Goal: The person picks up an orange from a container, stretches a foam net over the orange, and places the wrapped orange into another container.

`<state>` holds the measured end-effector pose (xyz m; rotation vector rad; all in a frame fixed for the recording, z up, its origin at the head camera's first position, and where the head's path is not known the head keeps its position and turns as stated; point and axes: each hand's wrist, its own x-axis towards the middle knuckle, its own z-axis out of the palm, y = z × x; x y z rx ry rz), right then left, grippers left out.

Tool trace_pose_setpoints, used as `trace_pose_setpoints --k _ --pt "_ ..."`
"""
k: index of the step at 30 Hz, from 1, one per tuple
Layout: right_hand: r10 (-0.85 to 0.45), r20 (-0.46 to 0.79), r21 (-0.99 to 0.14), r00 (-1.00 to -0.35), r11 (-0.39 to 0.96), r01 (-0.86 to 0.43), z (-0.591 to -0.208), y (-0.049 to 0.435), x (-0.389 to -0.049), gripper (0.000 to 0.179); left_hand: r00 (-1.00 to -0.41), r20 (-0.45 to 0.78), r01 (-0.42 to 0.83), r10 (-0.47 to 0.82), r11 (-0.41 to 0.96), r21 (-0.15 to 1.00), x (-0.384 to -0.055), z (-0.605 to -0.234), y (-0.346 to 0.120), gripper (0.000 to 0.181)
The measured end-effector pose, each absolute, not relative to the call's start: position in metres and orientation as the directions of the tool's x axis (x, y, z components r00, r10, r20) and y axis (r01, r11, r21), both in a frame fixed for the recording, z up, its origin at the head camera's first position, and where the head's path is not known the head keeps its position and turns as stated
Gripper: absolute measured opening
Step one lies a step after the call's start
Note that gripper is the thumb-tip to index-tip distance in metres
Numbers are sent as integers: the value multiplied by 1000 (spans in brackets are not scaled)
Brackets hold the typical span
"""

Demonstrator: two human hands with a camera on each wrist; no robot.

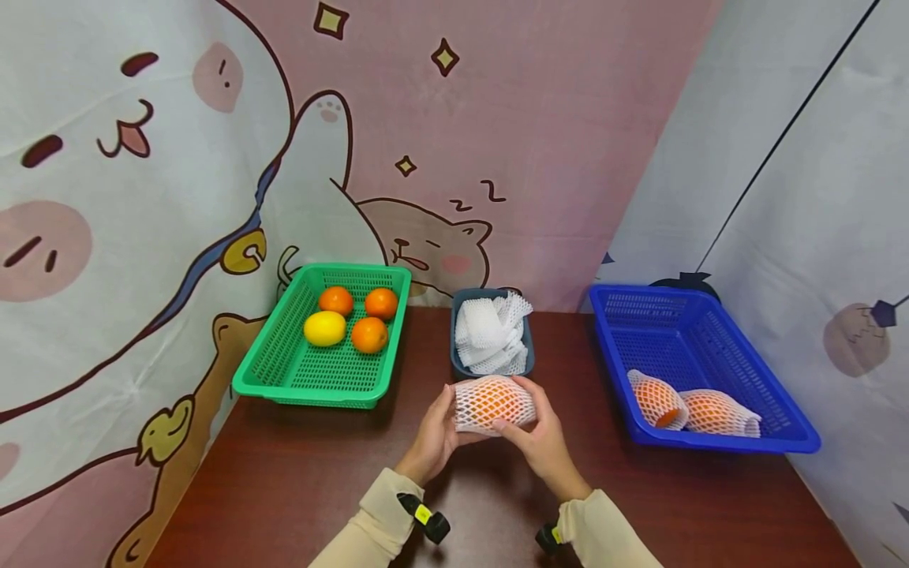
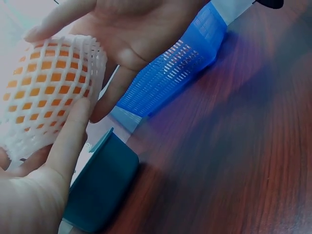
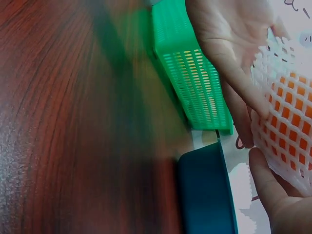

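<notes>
Both hands hold an orange (image 1: 495,404) wrapped in a white foam net sleeve (image 1: 469,406), up in front of the small dark bin. The left hand (image 1: 435,438) grips its left end, and the right hand (image 1: 543,442) grips the right end with the thumb across the front. In the left wrist view the netted orange (image 2: 46,90) lies between the fingers of both hands, its colour showing through the mesh. The right wrist view shows the net (image 3: 287,117) stretched round the fruit, fingertips right on the mesh.
A green basket (image 1: 312,394) at the left holds several oranges (image 1: 369,335) and a lemon (image 1: 325,328). The dark bin (image 1: 461,369) at the back middle is filled with white foam nets (image 1: 490,331). A blue basket (image 1: 710,442) on the right contains two netted oranges (image 1: 717,412).
</notes>
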<state>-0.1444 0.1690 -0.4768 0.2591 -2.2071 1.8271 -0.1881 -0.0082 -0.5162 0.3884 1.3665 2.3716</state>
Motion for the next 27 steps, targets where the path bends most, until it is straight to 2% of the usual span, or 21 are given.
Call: trace_pose_setpoints --k 5,8,13,20,24,27 --pt "50 302 -938 -952 195 -287 -479 169 -144 71 -893 95 -112 439 -421 900 -187 -515 -7 54" --pt "52 310 -932 -949 212 -293 -478 168 -144 72 -904 105 -67 415 -380 922 -187 -516 -6 61" --pt "32 337 -916 -941 243 -319 -477 168 -142 75 -920 105 -49 378 -375 926 -187 -518 -5 62" --pt "-129 367 -915 -921 131 -383 -476 181 -147 84 -902 94 -92 420 -403 911 -189 -518 -13 61" --pt "-230 356 -916 -906 104 -387 -476 187 -151 85 -892 89 -101 443 -387 917 -189 -517 -15 59" --pt "-259 340 -921 -904 101 -376 -483 189 -154 82 -887 84 -103 455 -371 923 -189 -517 -15 57"
